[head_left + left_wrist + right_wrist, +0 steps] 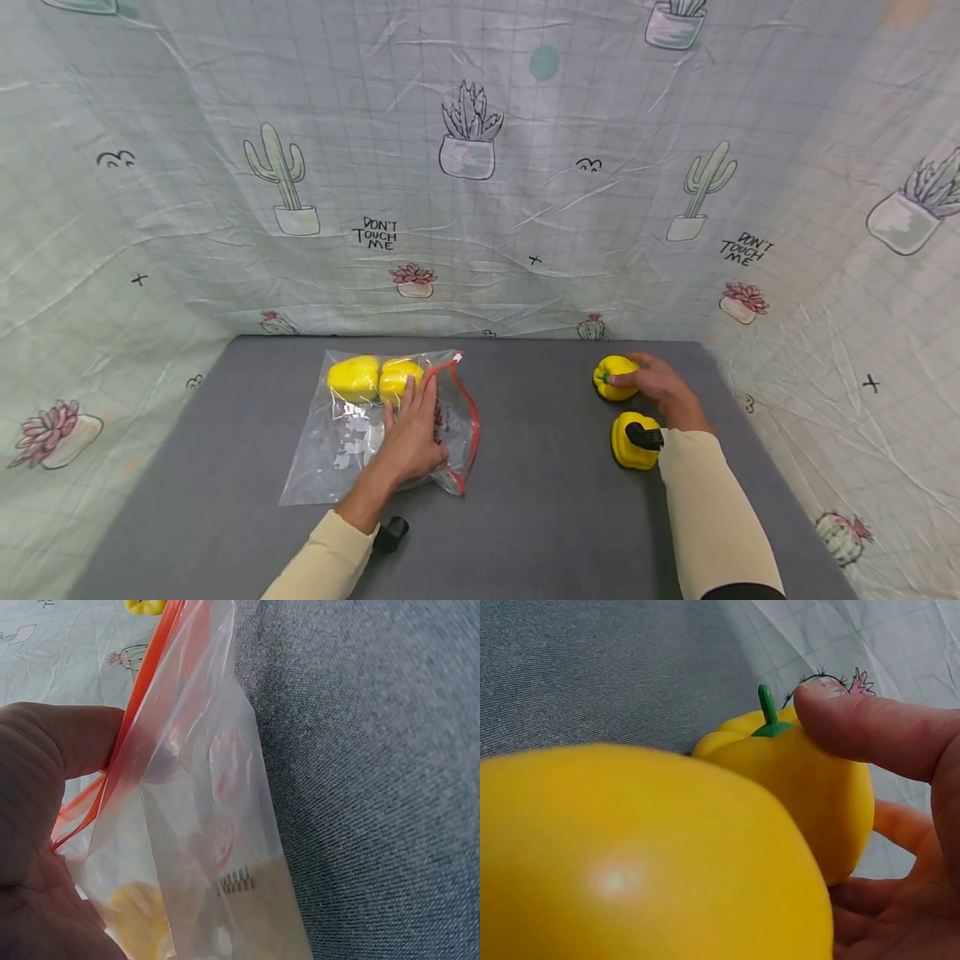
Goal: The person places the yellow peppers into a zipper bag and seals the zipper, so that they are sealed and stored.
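A clear zip bag [337, 454] with a red zip edge [146, 690] lies on the grey table [540, 500], left of centre. Two yellow peppers [354, 377] [399, 379] sit inside at its far end. My left hand [418, 421] lies on the bag's open right side, and its thumb [67, 742] pinches the red rim so that the mouth stands up. At the far right, my right hand [628, 372] curls round a loose yellow pepper [609, 371] with a green stem [769, 712]. A second loose pepper [628, 446] lies just nearer, beside that wrist.
A sheet printed with cacti [480, 208] walls in the table at the back and on both sides. Bare grey surface lies between the bag and the loose peppers. A small black object [392, 533] sits under my left forearm.
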A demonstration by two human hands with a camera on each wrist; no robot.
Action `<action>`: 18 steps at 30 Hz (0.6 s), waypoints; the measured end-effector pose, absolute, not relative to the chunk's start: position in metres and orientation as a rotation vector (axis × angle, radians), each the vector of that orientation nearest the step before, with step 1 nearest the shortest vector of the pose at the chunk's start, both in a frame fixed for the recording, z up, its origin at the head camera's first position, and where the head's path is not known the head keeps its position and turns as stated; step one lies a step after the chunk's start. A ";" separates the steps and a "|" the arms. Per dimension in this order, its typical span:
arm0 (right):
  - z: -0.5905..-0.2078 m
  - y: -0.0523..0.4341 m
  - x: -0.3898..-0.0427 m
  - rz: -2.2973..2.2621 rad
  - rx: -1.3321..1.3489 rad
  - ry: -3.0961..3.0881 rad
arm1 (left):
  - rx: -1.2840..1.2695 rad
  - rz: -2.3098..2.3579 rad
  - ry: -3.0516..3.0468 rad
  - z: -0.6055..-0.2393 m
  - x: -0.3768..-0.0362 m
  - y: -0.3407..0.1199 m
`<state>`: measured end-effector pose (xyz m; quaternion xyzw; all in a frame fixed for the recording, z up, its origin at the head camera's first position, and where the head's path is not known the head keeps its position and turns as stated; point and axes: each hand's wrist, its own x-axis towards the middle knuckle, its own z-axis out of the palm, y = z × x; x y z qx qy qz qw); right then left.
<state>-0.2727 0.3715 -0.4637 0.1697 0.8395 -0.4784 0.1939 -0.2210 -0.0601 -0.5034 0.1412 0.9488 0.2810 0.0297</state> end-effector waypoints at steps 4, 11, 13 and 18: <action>-0.467 0.372 -0.274 -1.351 0.511 2.384 | 0.439 0.876 2.922 -0.504 -0.221 -0.059; -0.465 0.370 -0.271 -1.391 0.538 2.400 | 0.431 0.871 2.919 -0.502 -0.221 -0.059; -0.464 0.369 -0.270 -1.408 0.534 2.399 | 0.430 0.874 2.919 -0.502 -0.221 -0.059; -0.461 0.364 -0.270 -1.495 0.482 2.384 | 0.438 0.872 2.920 -0.502 -0.221 -0.059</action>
